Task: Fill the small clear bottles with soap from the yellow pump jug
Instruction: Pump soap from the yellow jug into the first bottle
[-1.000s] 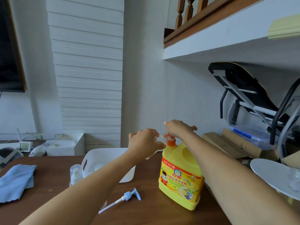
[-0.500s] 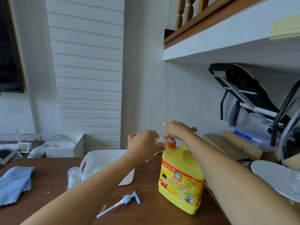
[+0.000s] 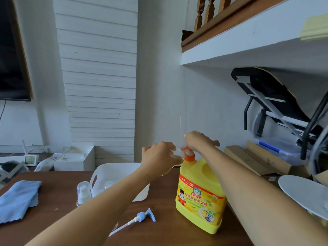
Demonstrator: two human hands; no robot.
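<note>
Two hands meet at the jug (image 3: 200,197) top; jug stands upright on the tabletop (image 3: 58,219), right of centre. Right hand (image 3: 199,142) bent over the orange pump (image 3: 189,156) from above; left hand (image 3: 159,158) curled round a clear bottle (image 3: 174,154), barely visible, held at the spout (image 3: 182,148), which points left. Left hand is the nearer to the spout. Next press looks straight down. Label reads 白猫, 柠檬红茶洗洁精, 多送 127克.

Blue cloth (image 3: 17,199) crumpled on left end of brown table (image 3: 53,206). Dark TV (image 3: 10,50) on wall, upper left. White box (image 3: 76,160) behind table. Right side pretty cluttered: folded black bench-type thing (image 3: 269,96), cardboard boxes (image 3: 248,160), clear lidded bin (image 3: 278,150), white round disc (image 3: 301,192) near edge.
</note>
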